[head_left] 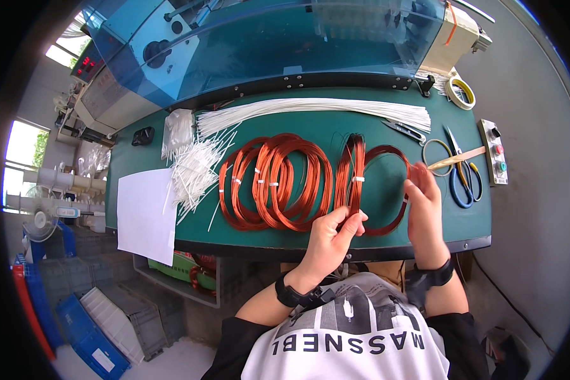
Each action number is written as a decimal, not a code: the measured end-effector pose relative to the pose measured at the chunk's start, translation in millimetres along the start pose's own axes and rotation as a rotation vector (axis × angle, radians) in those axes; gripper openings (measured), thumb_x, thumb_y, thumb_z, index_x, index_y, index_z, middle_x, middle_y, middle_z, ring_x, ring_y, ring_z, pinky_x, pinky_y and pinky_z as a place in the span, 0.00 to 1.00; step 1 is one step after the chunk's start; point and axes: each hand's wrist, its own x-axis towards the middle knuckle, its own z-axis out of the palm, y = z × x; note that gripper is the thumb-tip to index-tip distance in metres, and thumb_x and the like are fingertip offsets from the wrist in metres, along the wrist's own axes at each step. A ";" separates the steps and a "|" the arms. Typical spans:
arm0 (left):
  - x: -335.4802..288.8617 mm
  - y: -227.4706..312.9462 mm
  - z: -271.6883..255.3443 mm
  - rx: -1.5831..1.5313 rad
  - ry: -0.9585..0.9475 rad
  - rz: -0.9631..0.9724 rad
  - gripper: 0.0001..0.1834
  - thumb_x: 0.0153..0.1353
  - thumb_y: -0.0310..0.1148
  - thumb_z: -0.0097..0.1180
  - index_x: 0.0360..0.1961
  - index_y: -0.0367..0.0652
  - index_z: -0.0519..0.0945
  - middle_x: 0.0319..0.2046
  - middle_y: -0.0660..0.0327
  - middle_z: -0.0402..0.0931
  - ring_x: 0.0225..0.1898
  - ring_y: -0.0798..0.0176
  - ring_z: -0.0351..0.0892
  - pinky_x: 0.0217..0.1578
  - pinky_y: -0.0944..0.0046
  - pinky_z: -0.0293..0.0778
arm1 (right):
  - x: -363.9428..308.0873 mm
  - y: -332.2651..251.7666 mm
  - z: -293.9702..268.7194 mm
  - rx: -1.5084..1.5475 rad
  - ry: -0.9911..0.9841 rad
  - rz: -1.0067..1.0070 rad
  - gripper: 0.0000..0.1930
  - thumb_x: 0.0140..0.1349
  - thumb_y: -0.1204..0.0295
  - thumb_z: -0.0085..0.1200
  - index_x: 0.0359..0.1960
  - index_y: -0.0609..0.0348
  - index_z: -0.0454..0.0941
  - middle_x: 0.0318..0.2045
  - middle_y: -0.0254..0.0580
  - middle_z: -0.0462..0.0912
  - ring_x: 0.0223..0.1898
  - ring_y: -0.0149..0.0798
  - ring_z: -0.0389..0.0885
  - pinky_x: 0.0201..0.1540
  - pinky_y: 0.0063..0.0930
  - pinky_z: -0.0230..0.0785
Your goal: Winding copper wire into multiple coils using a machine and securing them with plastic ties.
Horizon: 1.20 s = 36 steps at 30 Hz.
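Observation:
A row of copper wire coils (285, 190), each bound with small white ties, lies on the green table mat. My left hand (332, 237) is closed around the lower end of a bundle of copper wire (356, 177), which stands edge-on with dark upper ends and a white tie. Behind that bundle and to its right shows a wider copper wire loop (377, 233). Beside the loop's right edge, my right hand (426, 212) is raised with its fingers stretched out, slightly blurred. I see nothing held in it.
A blue machine with a clear cover (297, 47) spans the back. Long white strips (316, 107) lie before it; short white strips (199, 168) and a white sheet (147, 212) are left. Scissors (461, 183), snips (405, 131), a tape roll (460, 93) and a button box (495, 152) sit right.

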 end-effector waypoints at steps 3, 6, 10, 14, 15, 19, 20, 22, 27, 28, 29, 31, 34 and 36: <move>-2.4 0.3 -3.7 -0.002 -0.001 -0.041 0.12 0.66 0.34 0.50 0.35 0.35 0.78 0.23 0.66 0.74 0.28 0.75 0.72 0.32 0.73 0.67 | -6.6 -2.8 20.1 -0.525 -0.152 -0.556 0.18 0.59 0.80 0.46 0.53 0.66 0.70 0.50 0.46 0.74 0.55 0.42 0.71 0.54 0.29 0.63; -4.0 -1.6 -5.9 -0.009 0.039 -0.025 0.11 0.67 0.34 0.50 0.34 0.36 0.78 0.22 0.68 0.71 0.25 0.77 0.67 0.28 0.75 0.65 | 3.5 -17.9 52.4 -0.287 -0.794 -0.074 0.19 0.57 0.84 0.40 0.50 0.67 0.73 0.43 0.43 0.79 0.47 0.32 0.75 0.51 0.23 0.64; -11.3 1.0 -6.6 -0.030 0.028 -0.028 0.13 0.68 0.36 0.48 0.33 0.37 0.77 0.20 0.71 0.67 0.22 0.80 0.60 0.23 0.77 0.58 | 54.6 0.0 61.1 0.015 -0.522 0.027 0.16 0.55 0.81 0.41 0.43 0.66 0.77 0.35 0.39 0.81 0.36 0.28 0.76 0.45 0.23 0.65; -12.8 -2.0 -12.9 -0.011 0.033 0.070 0.15 0.68 0.38 0.46 0.33 0.38 0.77 0.19 0.71 0.67 0.22 0.79 0.60 0.23 0.76 0.58 | 34.3 -5.4 75.4 0.054 -0.299 0.059 0.15 0.65 0.65 0.48 0.46 0.62 0.71 0.38 0.36 0.77 0.41 0.30 0.73 0.47 0.26 0.63; -11.0 -2.1 -15.3 -0.012 0.033 0.069 0.15 0.68 0.38 0.46 0.33 0.38 0.77 0.19 0.71 0.67 0.22 0.79 0.60 0.23 0.76 0.58 | 28.4 -3.0 72.8 0.161 -0.464 0.114 0.22 0.64 0.56 0.50 0.52 0.58 0.67 0.43 0.35 0.74 0.46 0.30 0.71 0.48 0.27 0.62; -3.4 1.6 -26.5 0.045 -0.187 0.129 0.15 0.68 0.37 0.47 0.32 0.37 0.76 0.18 0.67 0.67 0.21 0.76 0.61 0.24 0.73 0.61 | -10.4 -31.9 82.3 0.207 -0.556 0.241 0.27 0.57 0.49 0.56 0.52 0.49 0.66 0.47 0.37 0.69 0.49 0.37 0.68 0.47 0.32 0.60; -3.2 5.1 -25.7 0.054 -0.223 0.127 0.15 0.68 0.38 0.47 0.31 0.37 0.77 0.18 0.67 0.67 0.21 0.76 0.61 0.24 0.73 0.61 | -8.2 -29.4 80.2 0.208 -0.551 0.241 0.27 0.57 0.49 0.56 0.52 0.49 0.66 0.47 0.37 0.69 0.49 0.37 0.68 0.47 0.32 0.60; -6.4 6.7 -22.6 0.015 -0.202 0.087 0.17 0.68 0.39 0.46 0.31 0.36 0.77 0.17 0.68 0.66 0.21 0.76 0.61 0.23 0.72 0.60 | -1.2 -18.0 76.4 0.144 -0.493 0.319 0.21 0.57 0.54 0.55 0.48 0.49 0.67 0.44 0.37 0.69 0.48 0.37 0.68 0.47 0.32 0.60; -13.8 1.8 -14.0 0.043 -0.075 -0.114 0.20 0.69 0.40 0.44 0.26 0.37 0.75 0.17 0.68 0.66 0.21 0.77 0.60 0.22 0.73 0.58 | 4.1 0.4 70.5 0.089 -0.495 0.303 0.20 0.58 0.58 0.54 0.46 0.57 0.66 0.41 0.37 0.69 0.43 0.32 0.70 0.45 0.30 0.64; -16.0 0.6 -12.0 0.043 -0.084 -0.119 0.20 0.69 0.40 0.44 0.26 0.37 0.75 0.17 0.68 0.66 0.21 0.77 0.60 0.22 0.73 0.58 | 2.4 0.2 69.3 0.090 -0.485 0.305 0.20 0.58 0.58 0.54 0.46 0.57 0.66 0.41 0.37 0.69 0.43 0.32 0.70 0.45 0.30 0.64; -17.9 -0.3 -11.0 0.053 -0.013 -0.062 0.20 0.69 0.40 0.44 0.25 0.37 0.74 0.17 0.68 0.65 0.20 0.77 0.60 0.22 0.73 0.58 | 0.7 -1.5 69.0 0.112 -0.540 0.308 0.24 0.59 0.57 0.54 0.51 0.58 0.65 0.45 0.40 0.70 0.47 0.34 0.70 0.49 0.31 0.63; -23.6 -14.0 -12.6 -0.054 0.129 0.000 0.20 0.70 0.40 0.43 0.25 0.37 0.74 0.16 0.69 0.64 0.20 0.77 0.60 0.21 0.73 0.58 | -14.4 -13.3 68.4 0.095 -0.529 0.216 0.37 0.61 0.55 0.52 0.66 0.61 0.52 0.59 0.51 0.65 0.60 0.43 0.64 0.61 0.36 0.56; -23.1 -14.8 -36.9 -0.350 0.260 -0.041 0.15 0.70 0.34 0.41 0.38 0.32 0.75 0.22 0.66 0.71 0.25 0.73 0.70 0.32 0.72 0.68 | -13.6 -14.3 31.8 -0.236 -0.557 -0.190 0.34 0.59 0.62 0.56 0.63 0.69 0.59 0.60 0.58 0.64 0.62 0.45 0.63 0.62 0.33 0.55; -13.7 -0.1 -40.1 0.119 0.512 0.193 0.13 0.67 0.28 0.45 0.48 0.32 0.71 0.34 0.59 0.74 0.39 0.65 0.74 0.45 0.65 0.69 | -8.8 -21.4 2.0 -0.417 -0.316 -0.420 0.17 0.56 0.73 0.57 0.48 0.64 0.75 0.44 0.46 0.79 0.49 0.40 0.76 0.51 0.30 0.66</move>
